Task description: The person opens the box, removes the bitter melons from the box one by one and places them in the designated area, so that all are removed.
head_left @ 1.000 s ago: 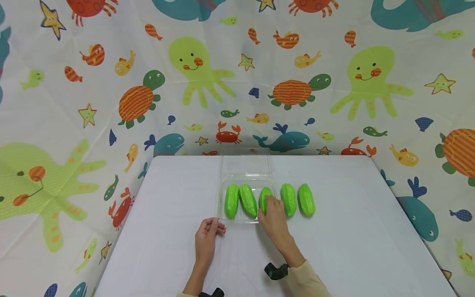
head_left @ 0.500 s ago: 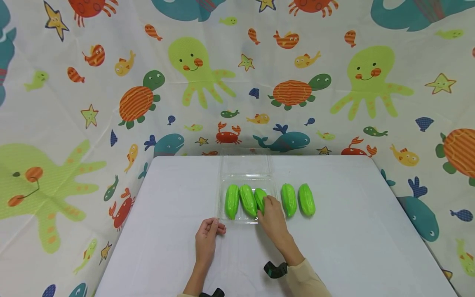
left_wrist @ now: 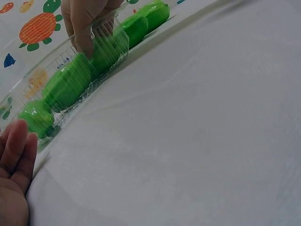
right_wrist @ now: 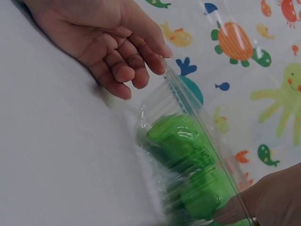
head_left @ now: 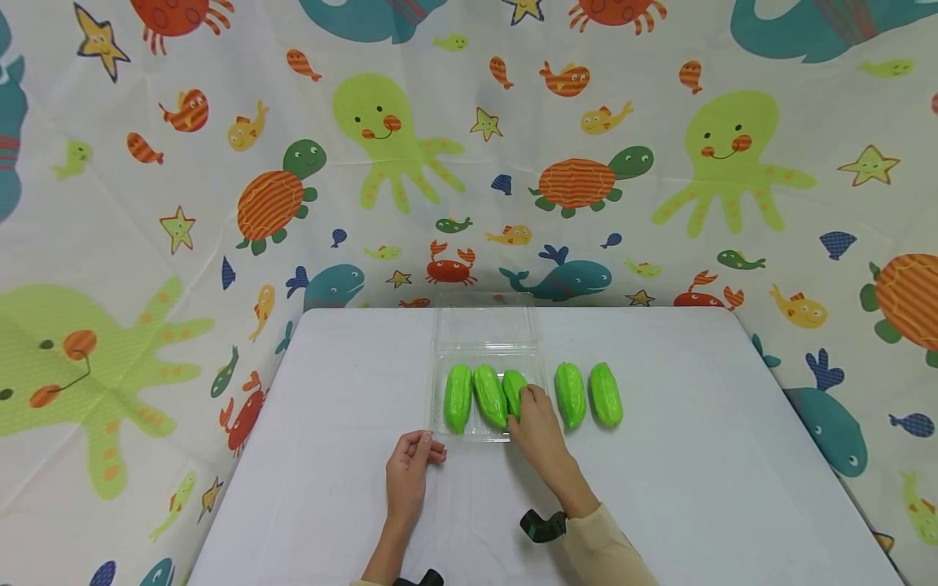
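A clear plastic clamshell box (head_left: 487,437) lies with its lid (head_left: 485,327) folded back. Inside it, two bright green ridged cucumbers (head_left: 458,399) lie side by side at the left and middle. My right hand (head_left: 541,431) reaches over the right end of the box and grips a third cucumber (head_left: 515,391), partly hidden under the fingers. My left hand (head_left: 410,468) is at the box's near left corner. In the right wrist view, the left hand (right_wrist: 110,49) pinches the box rim between thumb and index finger, the other fingers loosely curled.
Two more green cucumbers (head_left: 570,395) lie on the white table (head_left: 696,456) just right of the box. Behind the table hangs a curtain (head_left: 469,179) printed with sea animals. Dark camera mounts (head_left: 544,526) sit on both wrists.
Between one second and half a second ago, the right hand shifted the third cucumber left against its neighbour and its top tilted left. Since then both hands have barely moved.
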### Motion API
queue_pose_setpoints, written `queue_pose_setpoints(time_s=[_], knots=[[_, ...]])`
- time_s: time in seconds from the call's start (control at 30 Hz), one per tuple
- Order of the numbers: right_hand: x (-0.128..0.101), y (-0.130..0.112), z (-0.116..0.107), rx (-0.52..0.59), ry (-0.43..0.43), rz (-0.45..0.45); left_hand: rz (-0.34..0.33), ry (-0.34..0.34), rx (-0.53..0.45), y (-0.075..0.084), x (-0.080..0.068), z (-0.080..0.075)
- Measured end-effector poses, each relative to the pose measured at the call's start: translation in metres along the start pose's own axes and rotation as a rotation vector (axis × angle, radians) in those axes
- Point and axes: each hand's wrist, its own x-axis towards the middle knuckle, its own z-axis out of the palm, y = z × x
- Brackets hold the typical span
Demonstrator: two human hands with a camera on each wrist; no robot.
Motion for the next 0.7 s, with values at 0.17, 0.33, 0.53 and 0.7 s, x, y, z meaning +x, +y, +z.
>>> queue_pose_setpoints(time_s=[0.17, 0.33, 0.53, 0.7], knots=[[0.0026, 0.0006, 0.0011, 0.01, -0.026, 0.02, 0.006, 0.003, 0.005, 0.0002, -0.0001, 0.0005], [0.0045, 0.0012, 0.003, 0.015, -0.028, 0.025, 0.003, 0.008, 0.003, -0.0007, 0.0001, 0.001], [0.0047, 0.0022, 0.0038, 0.031, -0.033, 0.033, 0.007, 0.008, -0.007, -0.0005, 0.0, 0.001], [0.0041, 0.0043, 0.0052, 0.057, -0.007, 0.027, 0.012, 0.005, -0.002, 0.0, -0.0004, 0.0005]])
